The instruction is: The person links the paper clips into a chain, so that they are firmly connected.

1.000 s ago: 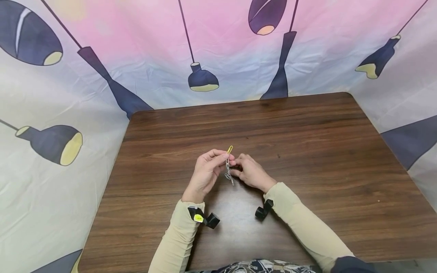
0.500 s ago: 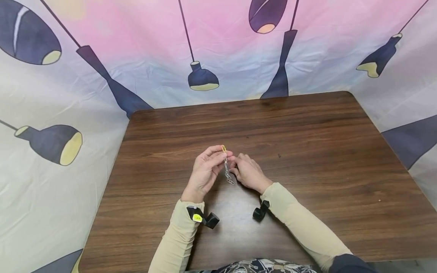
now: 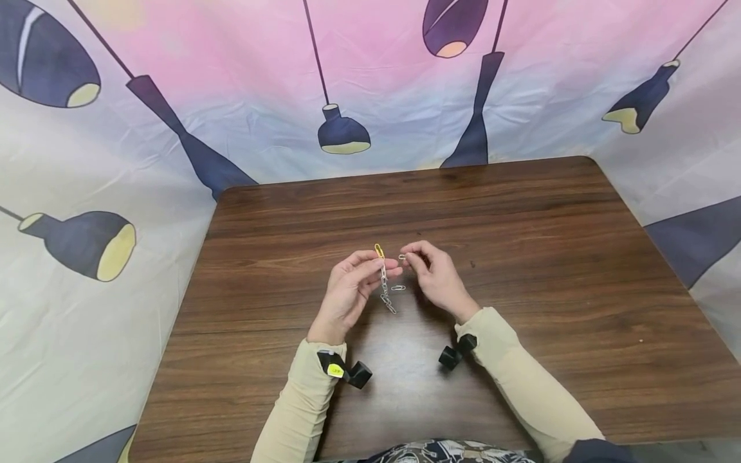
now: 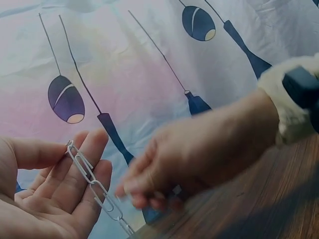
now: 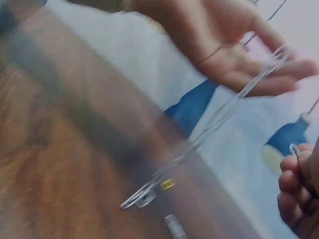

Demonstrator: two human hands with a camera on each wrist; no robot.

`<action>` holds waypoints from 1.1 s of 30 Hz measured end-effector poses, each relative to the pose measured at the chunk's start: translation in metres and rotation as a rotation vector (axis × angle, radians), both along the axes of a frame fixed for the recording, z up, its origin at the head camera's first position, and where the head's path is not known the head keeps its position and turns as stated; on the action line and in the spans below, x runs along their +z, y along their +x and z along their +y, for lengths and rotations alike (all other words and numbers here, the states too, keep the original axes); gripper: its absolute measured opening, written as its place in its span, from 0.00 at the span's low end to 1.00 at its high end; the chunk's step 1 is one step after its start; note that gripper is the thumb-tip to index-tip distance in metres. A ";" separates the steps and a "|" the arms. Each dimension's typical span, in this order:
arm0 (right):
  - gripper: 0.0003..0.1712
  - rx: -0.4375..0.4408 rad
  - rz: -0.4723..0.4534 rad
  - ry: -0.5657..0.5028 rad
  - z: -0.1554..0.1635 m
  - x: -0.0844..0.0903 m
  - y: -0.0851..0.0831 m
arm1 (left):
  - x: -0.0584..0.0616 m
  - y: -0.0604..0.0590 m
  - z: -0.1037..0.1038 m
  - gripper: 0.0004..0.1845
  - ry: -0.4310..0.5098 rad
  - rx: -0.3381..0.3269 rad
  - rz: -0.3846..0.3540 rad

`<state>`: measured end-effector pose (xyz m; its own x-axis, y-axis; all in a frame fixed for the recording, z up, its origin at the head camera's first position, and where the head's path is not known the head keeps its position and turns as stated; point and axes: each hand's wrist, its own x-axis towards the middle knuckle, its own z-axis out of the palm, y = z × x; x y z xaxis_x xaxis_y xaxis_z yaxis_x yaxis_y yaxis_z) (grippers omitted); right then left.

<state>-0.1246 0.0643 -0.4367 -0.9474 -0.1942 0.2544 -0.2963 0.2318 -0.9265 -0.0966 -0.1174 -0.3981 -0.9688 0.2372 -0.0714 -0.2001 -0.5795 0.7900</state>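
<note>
My left hand (image 3: pixel 350 286) pinches a chain of paper clips (image 3: pixel 383 283) between thumb and fingertips. Above the pinch a yellow paper clip (image 3: pixel 379 251) sticks up, while silvery white links (image 4: pixel 94 186) hang below it. Just to the right, my right hand (image 3: pixel 437 276) pinches a single white paper clip (image 3: pixel 402 257), whose looped end (image 5: pixel 295 149) shows past the fingertips in the right wrist view. This hand is apart from the chain. A loose white paper clip (image 3: pixel 398 287) lies on the table beside the hanging links.
The brown wooden table (image 3: pixel 521 225) spreads beneath both hands. In the right wrist view a small yellow piece (image 5: pixel 168 184) shows near the chain's lower end. A printed cloth (image 3: pixel 231 116) with lamp pictures hangs behind the table.
My right hand has drawn back from behind the chain, up and to the right, with a white paper clip now showing in its pinch. The loose clip on the table has come into sight.
</note>
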 end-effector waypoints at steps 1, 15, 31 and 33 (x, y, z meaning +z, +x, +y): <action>0.08 0.001 0.011 -0.056 0.001 0.005 0.001 | 0.000 0.000 0.000 0.08 -0.005 0.001 0.003; 0.08 0.051 0.225 -0.021 0.006 0.042 0.013 | 0.005 0.001 0.005 0.07 -0.117 -0.019 0.032; 0.08 0.122 0.486 0.121 0.008 0.043 0.012 | 0.002 0.002 0.008 0.11 -0.196 -0.024 0.066; 0.07 0.132 0.519 0.137 0.009 0.043 0.012 | 0.001 0.002 0.007 0.11 -0.207 -0.026 0.071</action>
<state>-0.1122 0.0737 -0.3941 -0.6696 -0.3673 0.6455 -0.7409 0.2700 -0.6149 -0.0943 -0.1100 -0.3967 -0.9671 0.2491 -0.0524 -0.1518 -0.3992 0.9042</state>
